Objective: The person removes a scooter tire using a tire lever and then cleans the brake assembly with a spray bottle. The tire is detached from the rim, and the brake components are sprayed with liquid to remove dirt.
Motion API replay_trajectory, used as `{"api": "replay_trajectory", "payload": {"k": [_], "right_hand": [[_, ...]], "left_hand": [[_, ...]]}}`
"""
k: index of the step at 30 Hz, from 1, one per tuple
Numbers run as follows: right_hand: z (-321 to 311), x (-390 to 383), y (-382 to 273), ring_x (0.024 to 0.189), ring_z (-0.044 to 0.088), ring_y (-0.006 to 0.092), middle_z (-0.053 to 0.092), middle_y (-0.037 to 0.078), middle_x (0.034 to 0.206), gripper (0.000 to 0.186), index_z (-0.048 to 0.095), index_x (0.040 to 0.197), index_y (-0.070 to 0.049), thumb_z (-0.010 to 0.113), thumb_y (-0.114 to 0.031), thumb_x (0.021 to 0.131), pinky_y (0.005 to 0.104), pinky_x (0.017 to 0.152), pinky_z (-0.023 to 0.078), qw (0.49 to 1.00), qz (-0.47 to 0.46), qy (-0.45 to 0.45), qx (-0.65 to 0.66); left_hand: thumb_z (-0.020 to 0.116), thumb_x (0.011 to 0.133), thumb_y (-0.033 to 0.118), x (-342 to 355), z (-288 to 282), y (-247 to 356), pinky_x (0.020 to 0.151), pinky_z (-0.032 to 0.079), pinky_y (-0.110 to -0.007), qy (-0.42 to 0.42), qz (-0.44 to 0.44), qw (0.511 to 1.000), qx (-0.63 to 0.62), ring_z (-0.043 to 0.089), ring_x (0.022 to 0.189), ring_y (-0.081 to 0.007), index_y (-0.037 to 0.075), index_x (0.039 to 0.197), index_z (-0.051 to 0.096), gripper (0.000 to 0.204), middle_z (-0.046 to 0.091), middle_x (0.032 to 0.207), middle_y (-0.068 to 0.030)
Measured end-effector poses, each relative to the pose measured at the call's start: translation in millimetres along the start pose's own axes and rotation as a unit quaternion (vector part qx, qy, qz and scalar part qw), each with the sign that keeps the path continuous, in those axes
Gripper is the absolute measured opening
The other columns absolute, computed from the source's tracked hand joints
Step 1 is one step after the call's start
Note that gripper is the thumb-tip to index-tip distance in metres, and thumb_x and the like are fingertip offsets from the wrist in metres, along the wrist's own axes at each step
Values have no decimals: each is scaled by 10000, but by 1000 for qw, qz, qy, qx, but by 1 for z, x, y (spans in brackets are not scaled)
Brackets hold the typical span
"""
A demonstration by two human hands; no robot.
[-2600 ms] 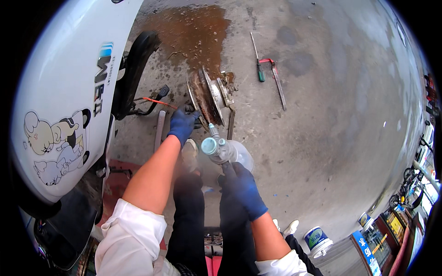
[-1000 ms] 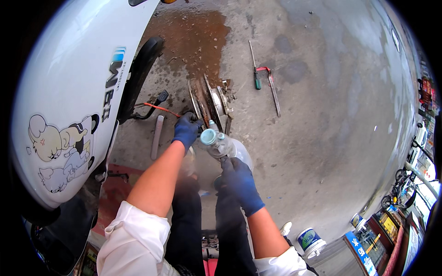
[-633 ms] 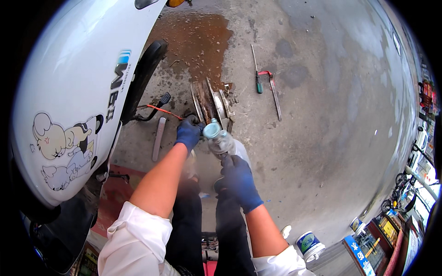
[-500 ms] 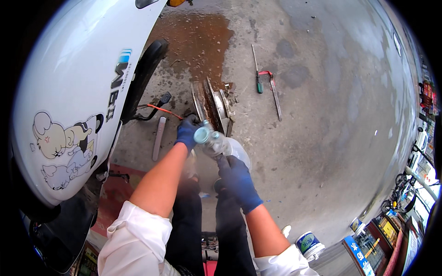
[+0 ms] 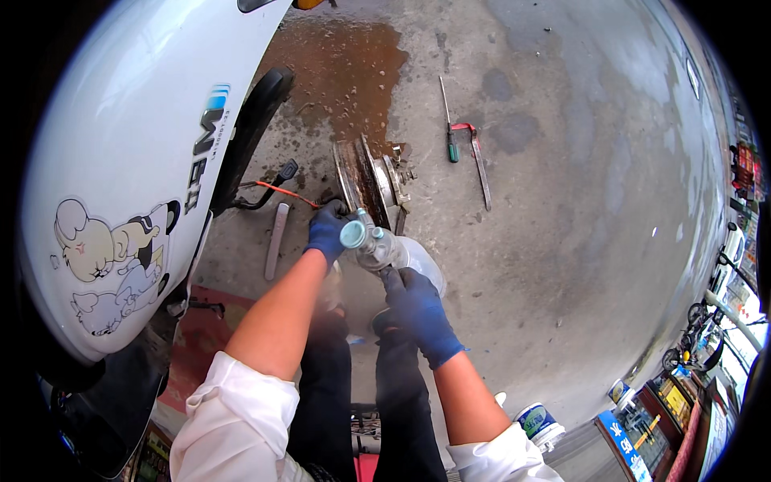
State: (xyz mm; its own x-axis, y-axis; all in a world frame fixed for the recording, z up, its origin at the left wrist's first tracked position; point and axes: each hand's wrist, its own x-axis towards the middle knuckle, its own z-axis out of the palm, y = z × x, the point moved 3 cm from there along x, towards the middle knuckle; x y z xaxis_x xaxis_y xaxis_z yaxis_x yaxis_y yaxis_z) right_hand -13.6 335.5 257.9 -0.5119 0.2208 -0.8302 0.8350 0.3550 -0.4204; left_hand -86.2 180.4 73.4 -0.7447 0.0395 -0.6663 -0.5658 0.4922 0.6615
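Note:
A tyreless metal wheel (image 5: 363, 183), rusty brown inside its rim, stands on edge on the concrete ahead of me. My left hand (image 5: 327, 230), in a blue glove, is closed at the wheel's near lower edge; its fingertips are partly hidden. My right hand (image 5: 419, 309), also gloved in blue, grips a clear plastic bottle (image 5: 384, 251) from its near side. The bottle's round pale teal top (image 5: 352, 234) points toward the left hand, just beside the wheel. An orange cable (image 5: 283, 191) runs to the wheel near my left hand.
A white scooter body (image 5: 136, 136) fills the left side, with a pedal (image 5: 287, 170) below it. A flat grey bar (image 5: 277, 241) lies nearby. To the right lie a green-handled screwdriver (image 5: 452, 149) and a red-and-grey tool (image 5: 479, 165). Brown wet floor (image 5: 353, 72) spreads beyond the wheel.
The bottle and my right hand have shifted slightly to the right. My left hand and the wheel have stayed in place.

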Motion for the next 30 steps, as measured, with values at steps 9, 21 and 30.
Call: {"api": "replay_trajectory", "payload": {"k": [9,21,30], "right_hand": [[-3,14,10,669,600,189,627,140,721,371,620,904,40,495,-310,905,328,658,468,1000,26,-3,8],[-1,32,9,694,620,207,644,150,749,390,617,922,48,485,-318,906,334,672,477,999,-32,26,-33],[-14,23,14,645,572,152,621,102,770,462,614,915,29,484,-414,932,285,582,456,999,11,-17,33]], "left_hand": [[696,769,207,-3,-4,8,583,463,-343,10,-2,999,45,561,595,-181,40,782,571,209,588,663,-110],[670,762,133,-6,-1,7,537,465,-320,-4,-17,999,-37,591,584,-153,42,858,621,141,638,701,-94],[703,767,235,6,-2,-2,609,494,-342,-42,-50,998,0,619,624,-190,36,885,615,247,646,727,-117]]}}
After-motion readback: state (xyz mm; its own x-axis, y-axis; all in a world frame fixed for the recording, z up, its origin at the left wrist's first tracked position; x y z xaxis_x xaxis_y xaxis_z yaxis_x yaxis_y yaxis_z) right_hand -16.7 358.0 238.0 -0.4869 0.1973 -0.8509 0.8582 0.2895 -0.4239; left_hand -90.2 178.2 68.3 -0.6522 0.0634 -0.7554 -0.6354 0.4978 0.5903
